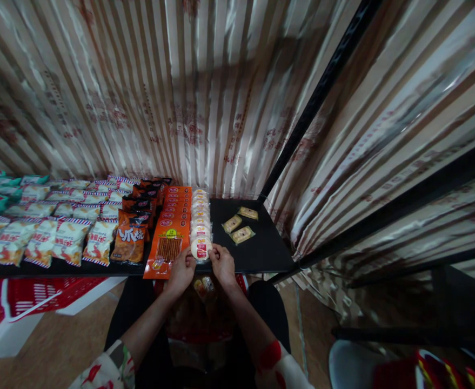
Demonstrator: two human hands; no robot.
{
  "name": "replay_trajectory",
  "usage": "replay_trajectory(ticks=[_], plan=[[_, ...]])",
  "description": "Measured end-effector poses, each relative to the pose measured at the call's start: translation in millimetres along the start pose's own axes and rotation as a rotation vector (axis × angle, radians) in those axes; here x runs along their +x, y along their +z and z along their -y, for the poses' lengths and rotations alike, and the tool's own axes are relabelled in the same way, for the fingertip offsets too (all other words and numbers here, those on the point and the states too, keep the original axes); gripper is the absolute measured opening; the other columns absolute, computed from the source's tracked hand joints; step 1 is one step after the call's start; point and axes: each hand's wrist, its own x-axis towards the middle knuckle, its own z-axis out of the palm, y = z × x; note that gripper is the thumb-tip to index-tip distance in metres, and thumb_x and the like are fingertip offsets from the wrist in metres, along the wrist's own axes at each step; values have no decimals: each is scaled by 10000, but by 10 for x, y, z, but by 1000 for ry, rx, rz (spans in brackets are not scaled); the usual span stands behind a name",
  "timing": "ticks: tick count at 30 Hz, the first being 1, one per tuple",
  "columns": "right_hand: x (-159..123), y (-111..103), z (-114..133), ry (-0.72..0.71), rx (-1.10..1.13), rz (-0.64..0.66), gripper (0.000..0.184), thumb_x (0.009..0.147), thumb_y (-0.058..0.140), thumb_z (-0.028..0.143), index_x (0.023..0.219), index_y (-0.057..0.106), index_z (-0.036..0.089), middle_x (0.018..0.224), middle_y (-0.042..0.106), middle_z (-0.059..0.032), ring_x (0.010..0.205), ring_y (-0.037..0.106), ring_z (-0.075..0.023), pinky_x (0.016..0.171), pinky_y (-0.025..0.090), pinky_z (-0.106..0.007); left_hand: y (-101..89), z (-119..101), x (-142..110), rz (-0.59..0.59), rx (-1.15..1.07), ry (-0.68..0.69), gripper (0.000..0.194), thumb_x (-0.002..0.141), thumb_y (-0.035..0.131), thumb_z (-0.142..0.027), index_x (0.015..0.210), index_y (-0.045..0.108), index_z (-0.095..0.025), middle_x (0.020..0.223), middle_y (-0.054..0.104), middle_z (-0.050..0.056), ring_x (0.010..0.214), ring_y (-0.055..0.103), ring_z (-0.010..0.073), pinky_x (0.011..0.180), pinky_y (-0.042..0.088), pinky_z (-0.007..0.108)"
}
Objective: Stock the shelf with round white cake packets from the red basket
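A clear-wrapped round white cracker packet with a red label lies at the front of an overlapping row of similar packets. My left hand pinches its left edge, and my right hand pinches its right edge. Just left of the row, orange packs of thin brown sticks overlap one another, close beside my left hand. To the right of my right hand, three small yellow-wrapped packets lie loose on the black shelf.
Orange-and-black snack bags and rows of white snack bags fill the shelf's left side. Black metal bars slant up at the right. Striped sheeting hangs behind. Between my knees stands a container with wrapped packets.
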Motion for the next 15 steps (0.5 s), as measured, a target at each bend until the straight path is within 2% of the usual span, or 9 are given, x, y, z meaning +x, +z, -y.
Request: replay_trajectory(ticks=[6, 11, 15], plan=[[31, 30, 4, -4, -16, 0, 247, 806, 463, 277, 946, 647, 190, 827, 601, -43, 691, 565, -131, 682, 438, -230, 13, 52, 42, -36, 107, 33, 322, 749, 445, -134, 1041, 581, -152, 1004, 625, 76, 920, 567, 176, 862, 429, 316], [42, 52, -9, 6, -24, 1, 237, 794, 485, 283, 960, 635, 205, 826, 597, -27, 649, 561, -118, 660, 438, -227, 39, 107, 37, -40, 155, 57, 374, 747, 441, -157, 1100, 558, -117, 1040, 603, 119, 939, 572, 202, 883, 429, 341], [37, 59, -13, 10, -43, -1, 238, 795, 493, 299, 971, 622, 204, 831, 597, -24, 642, 568, -118, 651, 435, -226, 81, 146, 20, -56, 228, 128, 407, 747, 409, -127, 1133, 536, -90, 1129, 557, 150, 1047, 529, 222, 949, 400, 372]])
